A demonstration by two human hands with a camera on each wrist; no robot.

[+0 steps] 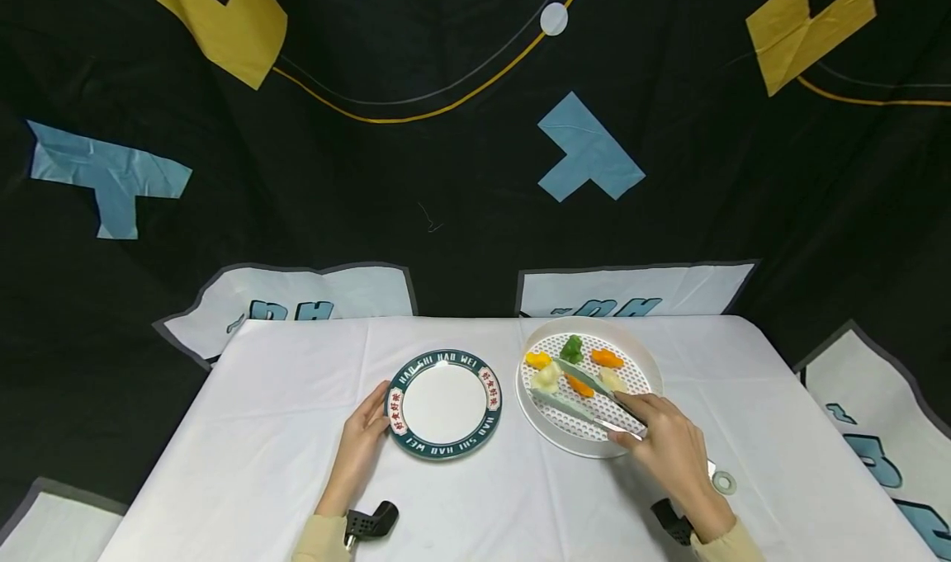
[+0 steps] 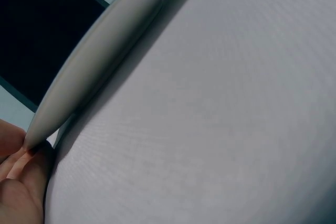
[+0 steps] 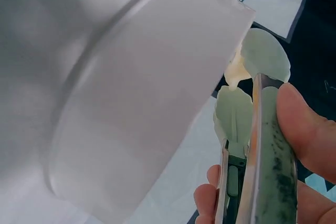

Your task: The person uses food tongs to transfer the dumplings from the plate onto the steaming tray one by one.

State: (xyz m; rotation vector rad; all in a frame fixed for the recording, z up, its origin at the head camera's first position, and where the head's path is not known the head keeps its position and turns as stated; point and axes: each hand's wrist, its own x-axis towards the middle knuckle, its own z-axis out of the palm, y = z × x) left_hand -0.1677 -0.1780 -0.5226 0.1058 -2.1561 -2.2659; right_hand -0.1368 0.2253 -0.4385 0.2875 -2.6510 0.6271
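My left hand (image 1: pixel 361 442) pinches the left edge of a white plate (image 1: pixel 444 403) with a green lettered rim; in the left wrist view the plate's underside (image 2: pixel 100 51) slants up from the fingers, above the cloth. My right hand (image 1: pixel 672 451) grips green-tipped tongs (image 1: pixel 587 378) over a round white container with a perforated insert (image 1: pixel 645 366). The tong heads lie on either side of a pale yellow piece (image 1: pixel 546 378); whether they squeeze it I cannot tell. Around it lie a green broccoli-like piece (image 1: pixel 572 348), orange pieces (image 1: pixel 607 358), a yellow piece (image 1: pixel 538 360) and another pale piece (image 1: pixel 612 380).
A white cloth covers the table (image 1: pixel 282 430). Behind it hangs a black curtain (image 1: pixel 357 191) with blue and yellow shapes. The container's tall white side wall (image 3: pixel 142 93) stands beside the tongs. A ring-shaped tong end (image 1: pixel 724 483) sticks out past the right wrist.
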